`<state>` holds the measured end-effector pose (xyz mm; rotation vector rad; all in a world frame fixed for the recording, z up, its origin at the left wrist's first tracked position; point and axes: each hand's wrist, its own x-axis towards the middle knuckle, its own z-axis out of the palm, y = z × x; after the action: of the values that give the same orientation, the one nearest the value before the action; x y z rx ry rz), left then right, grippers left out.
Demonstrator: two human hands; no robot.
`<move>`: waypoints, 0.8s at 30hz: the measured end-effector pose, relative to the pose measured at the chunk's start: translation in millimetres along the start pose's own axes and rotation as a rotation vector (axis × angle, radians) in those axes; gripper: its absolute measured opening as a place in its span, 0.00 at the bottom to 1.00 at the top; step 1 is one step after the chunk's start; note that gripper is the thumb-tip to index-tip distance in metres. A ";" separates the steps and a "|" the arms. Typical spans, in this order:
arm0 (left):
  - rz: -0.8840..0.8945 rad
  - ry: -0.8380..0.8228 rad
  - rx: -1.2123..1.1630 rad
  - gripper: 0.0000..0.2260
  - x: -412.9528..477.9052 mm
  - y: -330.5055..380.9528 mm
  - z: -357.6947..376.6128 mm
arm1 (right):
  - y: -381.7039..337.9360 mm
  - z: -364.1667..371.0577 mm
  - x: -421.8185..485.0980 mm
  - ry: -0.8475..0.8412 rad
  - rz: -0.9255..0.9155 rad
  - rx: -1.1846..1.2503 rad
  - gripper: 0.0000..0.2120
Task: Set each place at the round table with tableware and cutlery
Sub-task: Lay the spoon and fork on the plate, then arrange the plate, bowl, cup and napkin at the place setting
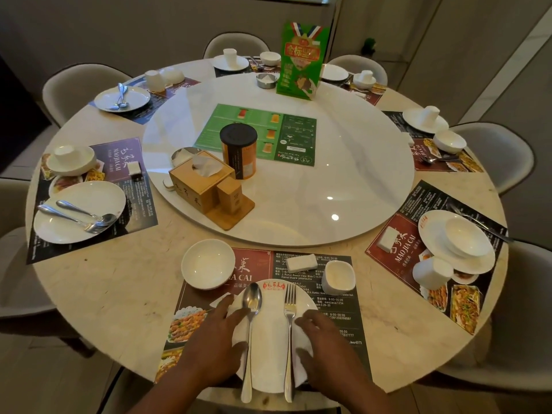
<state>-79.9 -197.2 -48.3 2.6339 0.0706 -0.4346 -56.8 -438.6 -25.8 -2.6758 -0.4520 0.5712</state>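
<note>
At the near place a white plate (270, 348) lies on a dark printed placemat (328, 318). A spoon (250, 327) and a fork (289, 324) lie side by side across the plate, handles toward me. My left hand (213, 342) rests on the plate's left edge, fingers spread and straight, touching the spoon's side. My right hand (325, 348) lies on the right edge beside the fork, over a white napkin. A white bowl (208, 263) stands at the mat's far left, a white cup (339, 277) at its far right, a wrapped white packet (301, 262) between them.
The round marble table (119, 288) carries a white lazy Susan (343, 180) with a wooden tissue box (202, 177), a dark canister (239, 150), a green menu sheet and a green standing card (301, 61). Other places around the rim hold plates, bowls, cups and cutlery. Grey chairs ring the table.
</note>
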 end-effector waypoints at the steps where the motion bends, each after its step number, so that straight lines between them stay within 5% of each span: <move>1: -0.013 0.045 -0.012 0.31 -0.6 -1.8 -0.5 | 2.9 0.8 -0.7 0.080 0.057 -0.019 0.26; 4: -0.066 0.148 -0.021 0.27 -2.4 -7.4 -4.0 | 14.7 4.3 -3.5 0.176 0.196 -0.113 0.25; 13: -0.093 0.156 0.012 0.25 -0.2 -9.1 -8.4 | 20.9 12.6 0.1 0.161 0.219 -0.194 0.23; 20: -0.165 0.152 -0.177 0.19 1.9 -4.9 -10.0 | -13.5 -41.6 73.0 0.305 -0.047 -0.426 0.24; 24: -0.258 0.136 -0.315 0.16 10.0 -6.5 -5.5 | -20.1 -65.2 129.3 0.169 -0.017 -0.583 0.16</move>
<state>-69.7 -189.1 -49.7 2.3454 0.4865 -0.2995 79.5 -390.3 -4.2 -3.2290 -0.6764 0.2218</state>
